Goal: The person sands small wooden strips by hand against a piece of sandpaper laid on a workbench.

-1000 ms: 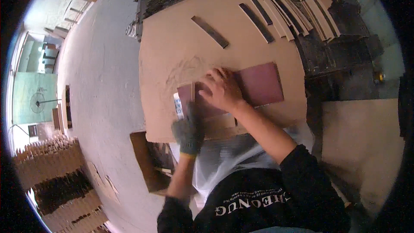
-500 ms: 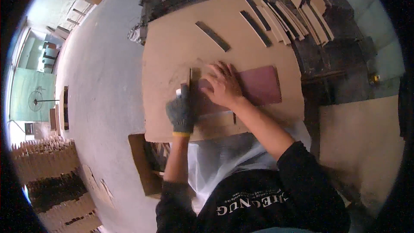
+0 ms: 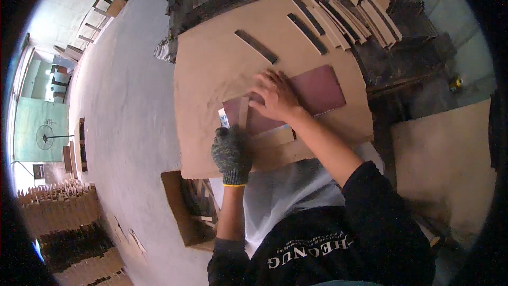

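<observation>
A maroon sheet (image 3: 317, 89), which looks like sandpaper, lies slantwise on the brown board in front of me. My bare right hand (image 3: 276, 96) rests on its middle, fingers spread and lying flat. My left hand (image 3: 231, 154), in a dark knitted glove with a yellow cuff edge, is closed around the near end of a narrow wooden strip (image 3: 243, 112). The strip's far part crosses the left end of the sheet. Another light wooden strip (image 3: 274, 138) lies along the sheet's near edge. A small white-and-blue piece (image 3: 223, 118) shows beside the glove.
The brown board (image 3: 198, 74) covers the worktop. Dark-faced strips, including one strip (image 3: 256, 46) lying apart, and stacked strips (image 3: 338, 24) sit toward the far side. An open cardboard box (image 3: 177, 209) with wood pieces stands at lower left, near stacked wood (image 3: 58, 212).
My left hand has drawn the strip nearer to me, so the sheet's left end now shows. The sheet lies more slanted. My right hand stays on it.
</observation>
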Tool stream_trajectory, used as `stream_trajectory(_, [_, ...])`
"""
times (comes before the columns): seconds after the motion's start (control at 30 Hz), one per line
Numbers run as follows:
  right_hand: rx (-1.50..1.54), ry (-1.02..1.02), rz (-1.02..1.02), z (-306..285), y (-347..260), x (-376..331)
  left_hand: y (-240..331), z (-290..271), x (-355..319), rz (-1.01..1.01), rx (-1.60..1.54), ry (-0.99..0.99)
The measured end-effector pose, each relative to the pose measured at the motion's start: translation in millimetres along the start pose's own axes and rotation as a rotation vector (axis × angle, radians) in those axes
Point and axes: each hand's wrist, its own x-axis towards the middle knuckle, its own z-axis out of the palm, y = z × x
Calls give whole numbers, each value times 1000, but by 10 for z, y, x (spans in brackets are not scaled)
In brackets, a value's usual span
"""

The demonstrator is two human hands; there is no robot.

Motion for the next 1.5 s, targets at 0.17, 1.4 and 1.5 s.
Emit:
stream_trajectory(0.17, [20,4,27,-43,-7,-22,39,-143,62,-95,-139,-139])
stream_trajectory(1.4, [58,20,0,-75,-36,28,-1507,-218,-1734,-443,-51,-197])
stream_trajectory(1.5, [39,59,1,-75,-23,11,-1628,-433,-1722,-587,119,-160])
